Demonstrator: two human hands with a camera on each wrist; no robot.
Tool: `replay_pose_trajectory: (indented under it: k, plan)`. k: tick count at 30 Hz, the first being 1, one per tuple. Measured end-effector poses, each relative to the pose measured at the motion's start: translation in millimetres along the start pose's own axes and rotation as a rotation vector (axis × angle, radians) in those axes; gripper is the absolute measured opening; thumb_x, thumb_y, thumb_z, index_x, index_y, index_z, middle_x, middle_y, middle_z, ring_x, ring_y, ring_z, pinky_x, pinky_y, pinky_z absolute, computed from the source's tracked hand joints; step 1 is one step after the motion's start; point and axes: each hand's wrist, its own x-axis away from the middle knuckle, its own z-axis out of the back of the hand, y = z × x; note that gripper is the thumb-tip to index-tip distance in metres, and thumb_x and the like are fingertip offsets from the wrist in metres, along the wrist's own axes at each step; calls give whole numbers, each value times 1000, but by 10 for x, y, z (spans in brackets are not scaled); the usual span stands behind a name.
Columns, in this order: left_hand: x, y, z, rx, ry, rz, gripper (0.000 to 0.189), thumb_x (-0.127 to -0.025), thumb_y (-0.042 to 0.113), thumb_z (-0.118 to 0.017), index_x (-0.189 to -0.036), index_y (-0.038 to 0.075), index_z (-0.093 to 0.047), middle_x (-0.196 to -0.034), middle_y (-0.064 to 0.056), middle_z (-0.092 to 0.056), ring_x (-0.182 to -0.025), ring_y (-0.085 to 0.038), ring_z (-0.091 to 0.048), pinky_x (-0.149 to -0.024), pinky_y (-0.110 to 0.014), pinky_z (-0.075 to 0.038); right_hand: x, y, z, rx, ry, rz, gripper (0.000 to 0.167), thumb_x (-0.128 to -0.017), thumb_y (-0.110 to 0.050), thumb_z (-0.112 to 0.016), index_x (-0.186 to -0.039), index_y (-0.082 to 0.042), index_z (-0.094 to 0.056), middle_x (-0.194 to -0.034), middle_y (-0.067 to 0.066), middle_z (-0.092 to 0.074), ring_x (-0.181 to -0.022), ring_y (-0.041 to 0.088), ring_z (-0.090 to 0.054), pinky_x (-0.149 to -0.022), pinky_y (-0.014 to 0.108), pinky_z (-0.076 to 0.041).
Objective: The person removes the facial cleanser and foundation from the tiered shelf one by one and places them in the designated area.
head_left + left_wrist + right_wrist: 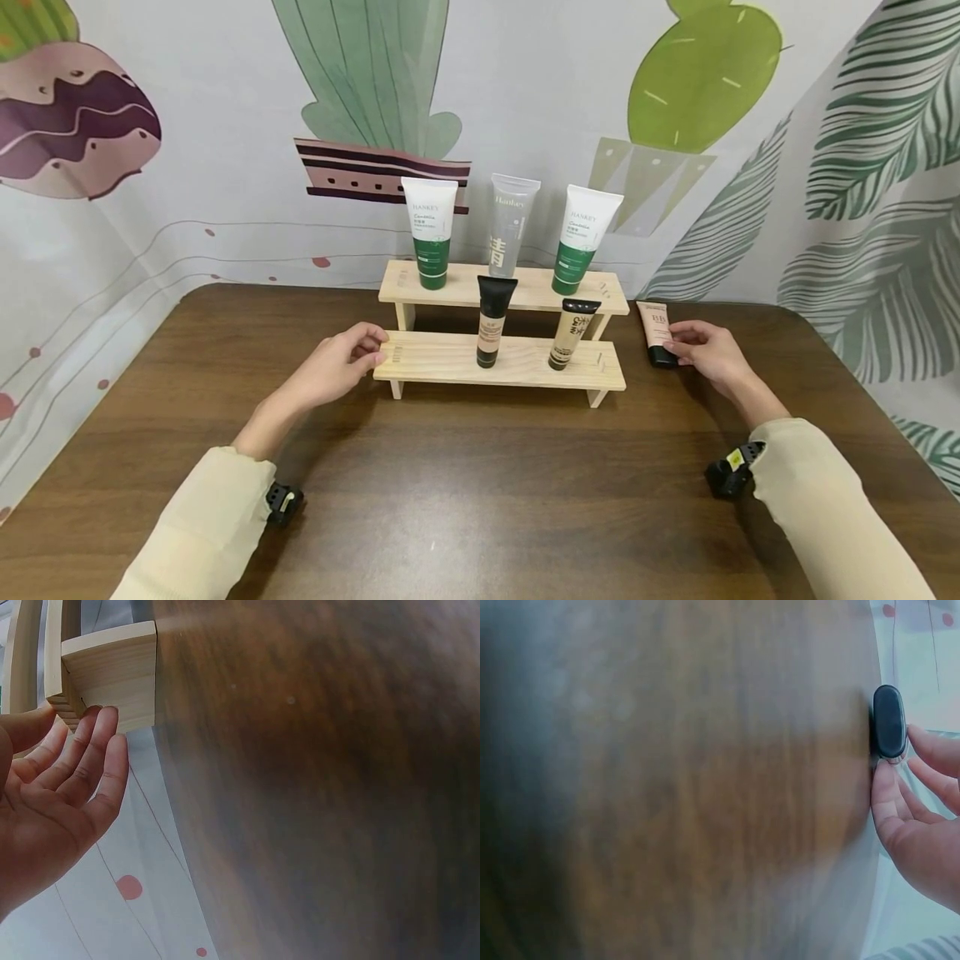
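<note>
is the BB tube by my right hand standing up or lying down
Lying down. The BB tube is flat on the table, printed side up, right hand pinching it.

Open tabletop (pixel 480 492) lay nearside of left hand (pixel 339 367) and right hand (pixel 712 357), wooden stand (pixel 431 357) with upright tubes (pixel 491 325) blocked passage between them, patterned backdrop (pixel 247 192) stood beyond.

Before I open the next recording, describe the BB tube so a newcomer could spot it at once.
On the brown table, find the stepped wooden stand. Just right of it, the right hand grips a pinkish BB tube with a black cap. The other five tubes stand upright on the stand; only this one lies off it.
</note>
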Motion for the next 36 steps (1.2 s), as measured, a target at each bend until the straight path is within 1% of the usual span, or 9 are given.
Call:
replay_pose_trajectory:
  k: [6, 14, 25, 32, 36]
  plan:
    - [-5, -3, -1, 6, -3, 4, 17, -89, 3, -55, -106, -1, -54, -90, -12, -61, -82, -23, -57, -70, -34, -46, -19, 2, 9, 24, -8, 10, 38, -90, -4, -56, -121, 14, -45, -109, 28, -49, -73, -2, -49, -61, 20, -48]
    - [-8, -2, 2, 12, -6, 3, 17, -89, 3, -55, -106, -1, -54, -90, -12, -61, -81, -23, -57, -70, -34, -46, -5, 6, 34, 29, -19, 26, 38, -90, -5, -56, -121, 14, -45, -110, 30, -49, -74, -4, -50, -63, 22, -50]
    - [-2, -4, -1, 8, -3, 4, 17, -90, 4, -56, -106, -1, -54, -90, -12, -61, -82, -23, -57, -69, -34, -46, 48, 30, 120, 34, -69, 14, 47, -90, -12, -58, -127, 12, -40, -119, 31, -45, -76, -8, -51, -66, 24, -52]
    - [1, -2, -7, 17, -1, 8, 18, -90, 4, -56, -106, -1, -54, -91, -12, -61, -84, -24, -57, -70, -34, -46, 95, 55, 166, 38, -94, 14, 52, -90, -14, -59, -129, 11, -38, -122, 31, -43, -78, -7, -51, -67, 25, -52]
    - [3, -5, -7, 16, 2, 3, 17, -89, 4, -56, -106, -1, -54, -91, -12, -61, -84, -24, -57, -70, -34, -46, 94, 61, 156, 83, -100, 16, 55, -87, -18, -63, -129, 9, -40, -121, 31, -45, -78, -6, -50, -67, 24, -51]
